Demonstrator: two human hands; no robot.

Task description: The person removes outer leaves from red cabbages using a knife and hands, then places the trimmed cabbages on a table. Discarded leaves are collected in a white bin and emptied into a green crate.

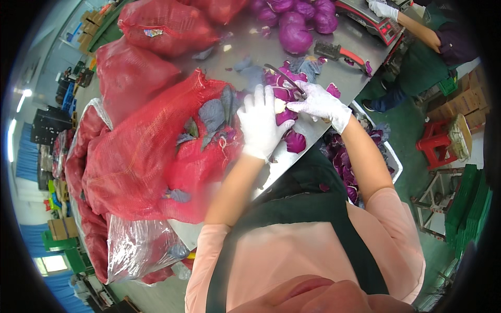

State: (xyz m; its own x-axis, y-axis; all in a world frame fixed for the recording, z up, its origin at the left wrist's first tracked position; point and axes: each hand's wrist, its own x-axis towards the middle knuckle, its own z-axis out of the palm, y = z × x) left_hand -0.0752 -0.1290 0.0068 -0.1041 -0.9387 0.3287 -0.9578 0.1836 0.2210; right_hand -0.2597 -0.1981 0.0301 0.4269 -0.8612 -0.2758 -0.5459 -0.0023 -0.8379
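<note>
My left hand (258, 122), in a white glove, lies with its fingers stretched along the left side of a red cabbage (282, 95); the thumb reaches round its near side, holding it. In my right hand (321, 104), gloved too, is a knife (284, 75) with a dark, curved blade, slanting over the cabbage. The grip hides most of its handle. A loose purple leaf (295, 141) lies near the table edge, just below the hands. Grey-purple outer leaves (212, 116) rest on red mesh to the left of my left hand.
Full red mesh sacks (141, 130) cover the left of the metal table (237, 52). Whole red cabbages (295, 36), a red-handled tool (339, 53) and a red scale (378, 23) stand beyond. A co-worker's gloved hand (383, 9) touches the scale. A white bin (395, 161) holds leaves.
</note>
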